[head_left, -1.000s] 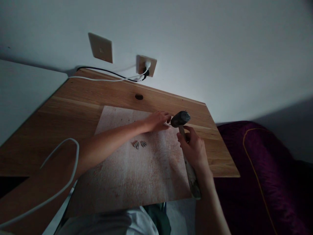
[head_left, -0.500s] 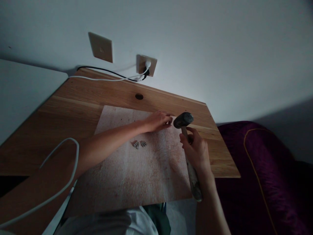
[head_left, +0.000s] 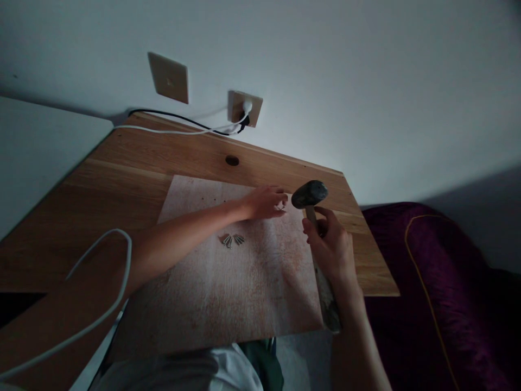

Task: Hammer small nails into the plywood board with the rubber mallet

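Note:
My right hand (head_left: 331,241) is wrapped round the wooden handle of a hammer (head_left: 310,194). Its dark, blocky head is raised just right of my left hand (head_left: 266,202). That left hand rests at the far right part of a pale, wood-patterned board (head_left: 244,293), its thumb and fingers curled together. Something thin and small shows between its fingertips, too blurred to name. Several silvery screws or nails (head_left: 233,240) lie in a small pile on the board, below my left wrist. A few dark dots (head_left: 214,199) mark the board's far edge, partly hidden by the forearm.
Under the board is a wooden desk (head_left: 358,266) with a round cable hole (head_left: 232,160). A wall socket (head_left: 252,106) holds plugs with a white and a black cable (head_left: 171,115). A white cable loop (head_left: 129,255) crosses my left arm. Purple cloth (head_left: 399,250) lies at the right.
The hammer and my right hand have moved slightly to the right, and the hammer's head is a little higher. My left fingers have shifted and parted slightly at the same spot.

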{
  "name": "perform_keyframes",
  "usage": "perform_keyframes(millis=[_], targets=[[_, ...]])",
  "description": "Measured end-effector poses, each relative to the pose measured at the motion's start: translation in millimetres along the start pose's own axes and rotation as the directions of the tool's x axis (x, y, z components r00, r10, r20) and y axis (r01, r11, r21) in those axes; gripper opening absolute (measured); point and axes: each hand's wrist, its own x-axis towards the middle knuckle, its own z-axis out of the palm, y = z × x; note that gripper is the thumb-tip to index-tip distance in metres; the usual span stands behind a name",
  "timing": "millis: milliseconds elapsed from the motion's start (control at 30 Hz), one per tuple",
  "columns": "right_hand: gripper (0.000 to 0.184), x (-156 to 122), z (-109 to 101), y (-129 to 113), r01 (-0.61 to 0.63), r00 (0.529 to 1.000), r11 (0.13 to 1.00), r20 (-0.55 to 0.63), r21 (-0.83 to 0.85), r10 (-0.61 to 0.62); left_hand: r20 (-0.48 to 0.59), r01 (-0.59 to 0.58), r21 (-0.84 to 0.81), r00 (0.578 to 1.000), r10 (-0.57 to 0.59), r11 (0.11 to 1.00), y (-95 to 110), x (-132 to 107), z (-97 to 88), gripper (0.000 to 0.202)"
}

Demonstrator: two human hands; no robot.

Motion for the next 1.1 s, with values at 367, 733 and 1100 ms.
perform_keyframes(millis=[367,733,1100], targets=[[0.055,-1.9,1.1,0.3,0.019,1.000,0.999,-0.002,0.032,-0.019,-0.001,-0.038,-0.039,0.999,0.038,0.999,0.0,-0.8,-0.5,0.014],[0.057,-2.0,3.6,2.3,-0.005,1.000,1.000,0.015,0.023,0.004,0.005,-0.019,-0.055,1.000,0.019,0.998,0.2,-1.2,-2.8,0.012],[0.053,-3.2,4.5,4.2,0.021,1.000,0.999,0.008,0.034,-0.022,0.017,-0.014,-0.078,1.000,0.015,0.997,-0.6,-0.4,-2.2,0.016]])
